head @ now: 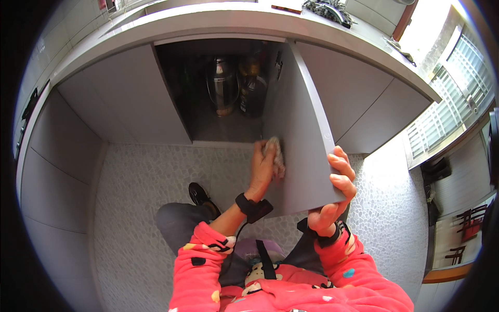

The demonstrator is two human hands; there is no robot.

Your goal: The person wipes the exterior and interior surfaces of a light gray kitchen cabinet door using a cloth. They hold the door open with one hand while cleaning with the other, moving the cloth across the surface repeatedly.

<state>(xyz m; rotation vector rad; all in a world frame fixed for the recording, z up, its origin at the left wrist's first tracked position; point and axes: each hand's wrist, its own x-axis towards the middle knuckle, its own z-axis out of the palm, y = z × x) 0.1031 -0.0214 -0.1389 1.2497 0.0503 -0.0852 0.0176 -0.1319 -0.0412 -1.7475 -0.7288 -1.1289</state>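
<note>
A grey cabinet door stands swung out from the lower cabinet towards me. My left hand presses a crumpled, light-coloured cloth against the door's inner face, near its lower part. Around the door's free edge, at the outer corner, my right hand is closed, its fingers on the outer side and the thumb below. Inside the dark cabinet stand a tall shiny container and a dark bottle with a label. A metal hinge shows at the door's upper inner side.
Above the cabinet runs a light countertop with a grey fringed duster on it. Closed doors flank the opening. The patterned floor lies below, with my shoe on it. A purple stool or tub is between my legs.
</note>
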